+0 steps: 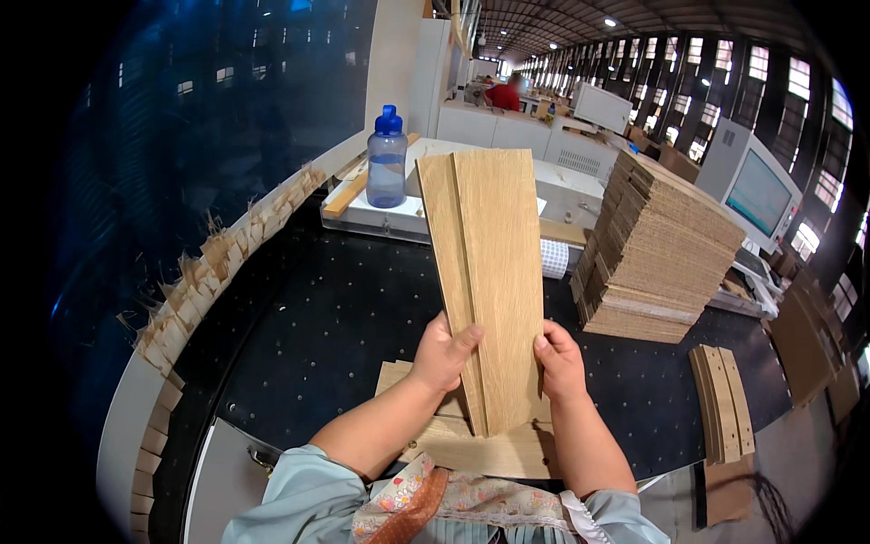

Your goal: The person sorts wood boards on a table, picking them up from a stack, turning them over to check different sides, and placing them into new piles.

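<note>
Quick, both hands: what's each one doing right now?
Left hand: closed on the left edge of the upright wooden planks.
Right hand: closed on the same planks' right edge.

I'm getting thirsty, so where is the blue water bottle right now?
In the head view the blue water bottle stands upright on the white ledge at the far edge of the black table, left of the raised wooden boards.

The wooden strips (489, 272) looked matt with pale oak grain, the bottle (387, 161) glossy translucent blue plastic, the table (317, 326) dull black and perforated.
</note>
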Tool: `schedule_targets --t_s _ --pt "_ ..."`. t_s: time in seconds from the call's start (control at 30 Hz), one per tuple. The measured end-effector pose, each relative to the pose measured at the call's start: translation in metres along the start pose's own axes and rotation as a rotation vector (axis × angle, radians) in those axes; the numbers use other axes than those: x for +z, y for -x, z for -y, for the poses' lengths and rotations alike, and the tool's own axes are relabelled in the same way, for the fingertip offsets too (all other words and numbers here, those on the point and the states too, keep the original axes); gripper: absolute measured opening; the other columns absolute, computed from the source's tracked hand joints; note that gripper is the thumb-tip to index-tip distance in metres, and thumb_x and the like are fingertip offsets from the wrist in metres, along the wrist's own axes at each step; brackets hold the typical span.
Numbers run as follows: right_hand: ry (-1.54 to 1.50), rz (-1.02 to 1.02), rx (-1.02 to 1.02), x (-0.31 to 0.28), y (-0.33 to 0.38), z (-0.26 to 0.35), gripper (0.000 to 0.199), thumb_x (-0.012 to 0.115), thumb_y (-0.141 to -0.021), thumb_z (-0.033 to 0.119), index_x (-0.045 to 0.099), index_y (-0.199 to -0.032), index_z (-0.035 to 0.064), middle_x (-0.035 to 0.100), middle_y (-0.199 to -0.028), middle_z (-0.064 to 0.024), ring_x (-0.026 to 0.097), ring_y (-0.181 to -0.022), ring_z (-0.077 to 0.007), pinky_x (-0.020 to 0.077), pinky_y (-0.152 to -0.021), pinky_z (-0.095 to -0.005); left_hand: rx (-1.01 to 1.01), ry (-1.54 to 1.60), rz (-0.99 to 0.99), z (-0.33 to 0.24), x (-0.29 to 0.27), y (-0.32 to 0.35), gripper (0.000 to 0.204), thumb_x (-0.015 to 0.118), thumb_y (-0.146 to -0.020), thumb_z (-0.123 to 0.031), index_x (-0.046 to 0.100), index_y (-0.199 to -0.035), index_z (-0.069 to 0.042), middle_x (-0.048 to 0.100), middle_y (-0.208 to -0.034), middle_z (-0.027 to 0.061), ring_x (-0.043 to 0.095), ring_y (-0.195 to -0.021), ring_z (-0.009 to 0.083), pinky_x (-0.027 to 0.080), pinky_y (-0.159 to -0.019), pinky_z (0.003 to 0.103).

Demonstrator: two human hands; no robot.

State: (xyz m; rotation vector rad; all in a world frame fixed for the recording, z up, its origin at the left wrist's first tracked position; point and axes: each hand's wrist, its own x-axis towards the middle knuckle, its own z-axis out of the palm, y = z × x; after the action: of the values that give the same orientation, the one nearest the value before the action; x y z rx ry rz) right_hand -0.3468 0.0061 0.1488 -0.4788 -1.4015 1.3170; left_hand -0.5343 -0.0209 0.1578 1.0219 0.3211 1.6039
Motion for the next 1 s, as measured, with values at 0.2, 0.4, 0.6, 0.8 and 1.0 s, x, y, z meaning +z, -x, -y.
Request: schedule_targets --t_s 0.2,0.4,0.6,0.8,1.0 --pt "0.217 0.074 -0.08 -0.002 0.003 -0.004 0.035 0.054 -0.093 0.02 0.05 -0.12 -0.0013 0.055 -0.115 -0.0066 0.05 -0.105 -0.0138 0.0385 -0.093 -0.0297 0.007 -0.033 -0.031 0.004 0.005 0.009 0.041 0.061 -0.085 -0.012 0.047 -0.121 0.002 0.057 -0.114 0.0094 0.054 -0.103 0.0169 0.043 -0.091 0.032" --pt "0.505 0.08 -0.079 0.036 0.009 0.019 0.052 0.063 -0.087 0.02 0.041 -0.13 0.0002 0.049 -0.124 -0.0076 0.045 -0.115 -0.0162 0.0351 -0.098 -0.032 0.055 0.121 0.091 0.019 -0.013 0.009 0.047 0.053 -0.084 -0.011 0.039 -0.127 0.002 0.05 -0.12 0.0116 0.047 -0.112 0.018 0.036 -0.097 0.034" --pt "1.091 -0.163 -0.562 0.043 0.002 0.034 0.051 0.069 -0.072 0.007 0.051 -0.119 0.0018 0.059 -0.103 -0.0151 0.058 -0.086 -0.0316 0.0465 -0.076 -0.0377 0.247 -0.191 0.008 0.004 0.01 -0.006 0.078 0.067 -0.08 -0.019 0.018 -0.138 -0.002 0.034 -0.133 0.0102 0.038 -0.12 0.0198 0.031 -0.101 0.036" --pt "1.461 -0.01 -0.686 0.082 0.026 0.027 0.052 0.07 -0.063 0.005 0.055 -0.113 0.0058 0.054 -0.107 -0.0142 0.051 -0.09 -0.0313 0.0427 -0.077 -0.0397 -0.013 0.2 -0.012 0.007 0.009 0.006 0.076 0.07 -0.07 -0.014 0.031 -0.135 -0.004 0.045 -0.126 0.0102 0.043 -0.121 0.0251 0.034 -0.103 0.038" --pt "1.096 0.207 -0.52 0.062 0.029 0.048 0.049 0.071 -0.072 0.016 0.055 -0.116 0.0047 0.055 -0.112 -0.0153 0.052 -0.101 -0.0329 0.0419 -0.088 -0.0389 0.001 0.433 0.194 -0.014 -0.015 0.005 0.092 0.07 -0.056 -0.021 0.029 -0.136 -0.002 0.043 -0.131 0.0188 0.044 -0.123 0.0342 0.037 -0.102 0.052"
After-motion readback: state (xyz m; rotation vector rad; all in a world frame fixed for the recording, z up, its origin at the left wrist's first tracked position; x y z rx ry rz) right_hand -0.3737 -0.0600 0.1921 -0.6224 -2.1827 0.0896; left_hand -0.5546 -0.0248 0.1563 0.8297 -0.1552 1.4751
